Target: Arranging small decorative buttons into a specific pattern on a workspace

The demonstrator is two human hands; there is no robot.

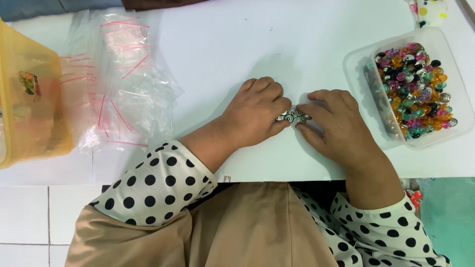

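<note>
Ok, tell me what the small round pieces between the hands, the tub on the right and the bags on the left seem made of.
Small round silver pieces: likely shiny metal, bright glints. Clear rectangular tub: seemingly translucent plastic, contents showing through. Clear red-striped zip bags: thin glossy plastic film, crinkled.

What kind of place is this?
Probably a small packing or craft table: a clear tub of colourful buttons, a heap of small zip bags, and both hands gathering silvery buttons.
</note>
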